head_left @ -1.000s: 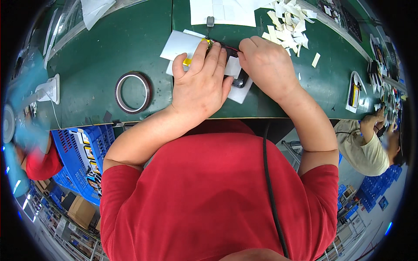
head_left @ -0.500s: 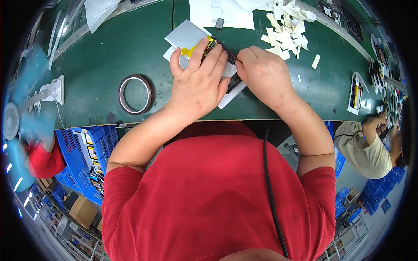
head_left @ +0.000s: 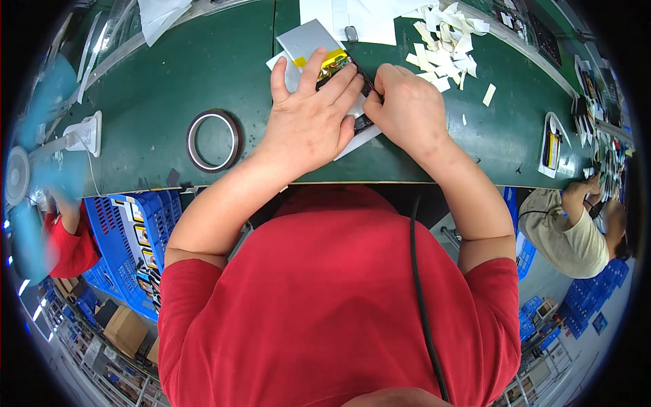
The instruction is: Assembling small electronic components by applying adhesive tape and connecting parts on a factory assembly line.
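My left hand [head_left: 305, 129] lies spread over a dark electronic device [head_left: 363, 123], its fingers pressing down across the middle. Out from under those fingers, on the far side, sticks a flat silver battery pouch [head_left: 308, 39]. Yellow tape [head_left: 335, 57] and a strip of green circuit board run along the pouch's near edge. White paper [head_left: 359, 141] lies beneath the device. At the device's right edge, my right hand [head_left: 411, 108] is closed with thumb and forefinger pinched together. Whatever sits in that pinch is hidden by the fingers.
A tape roll [head_left: 214, 140] lies left on the green table [head_left: 156, 129]. Far right is a pile of cream strips [head_left: 444, 51]; a small grey piece [head_left: 350, 33] rests on white sheets. A fan [head_left: 81, 136] stands left, a blue crate [head_left: 125, 251] below. Co-workers sit at both sides.
The device and battery pouch have shifted slightly away and to the right under my left hand. More of the yellow tape and circuit board shows. My right hand stays pinched at the edge.
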{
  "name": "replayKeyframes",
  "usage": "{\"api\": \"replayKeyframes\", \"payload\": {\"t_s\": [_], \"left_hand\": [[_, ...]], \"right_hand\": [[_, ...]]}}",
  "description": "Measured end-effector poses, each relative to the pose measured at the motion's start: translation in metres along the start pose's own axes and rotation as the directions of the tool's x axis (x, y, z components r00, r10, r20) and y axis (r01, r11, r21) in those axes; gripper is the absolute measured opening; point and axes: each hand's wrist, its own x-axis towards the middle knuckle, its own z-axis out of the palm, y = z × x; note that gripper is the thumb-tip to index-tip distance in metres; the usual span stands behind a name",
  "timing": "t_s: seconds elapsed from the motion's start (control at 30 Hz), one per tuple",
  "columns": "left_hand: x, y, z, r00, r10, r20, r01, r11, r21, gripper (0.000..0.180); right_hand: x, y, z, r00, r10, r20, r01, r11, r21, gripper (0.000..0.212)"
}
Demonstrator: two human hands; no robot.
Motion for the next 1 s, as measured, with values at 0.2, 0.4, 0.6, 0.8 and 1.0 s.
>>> {"api": "replayKeyframes", "payload": {"t_s": [0.2, 0.4, 0.6, 0.8, 1.0], "left_hand": [[-0.001, -0.001, 0.006, 1.0, 0.01, 0.027, -0.009, 0.999, -0.035, 0.053], [0.003, 0.002, 0.004, 0.999, 0.036, 0.022, -0.037, 0.999, 0.038, 0.051], [-0.009, 0.0, -0.013, 0.979, -0.109, -0.17, 0.074, 0.977, -0.199, 0.036], [-0.045, -0.002, -0.009, 0.99, -0.073, -0.124, 0.035, 0.96, -0.279, 0.03], [-0.053, -0.001, 0.0, 0.983, -0.08, -0.167, 0.016, 0.936, -0.353, 0.03]], "right_hand": [[0.003, -0.003, -0.003, 0.997, 0.06, 0.056, -0.058, 0.997, -0.041, 0.01], [0.01, -0.003, 0.003, 1.0, -0.001, 0.012, 0.002, 0.995, -0.101, 0.011], [0.01, 0.001, 0.001, 0.995, 0.06, 0.083, -0.057, 0.998, -0.04, 0.012], [0.012, 0.005, -0.003, 0.996, 0.014, 0.089, -0.007, 0.997, -0.072, 0.016], [0.005, -0.005, -0.024, 0.991, -0.134, -0.025, 0.136, 0.988, 0.069, 0.012]]}}
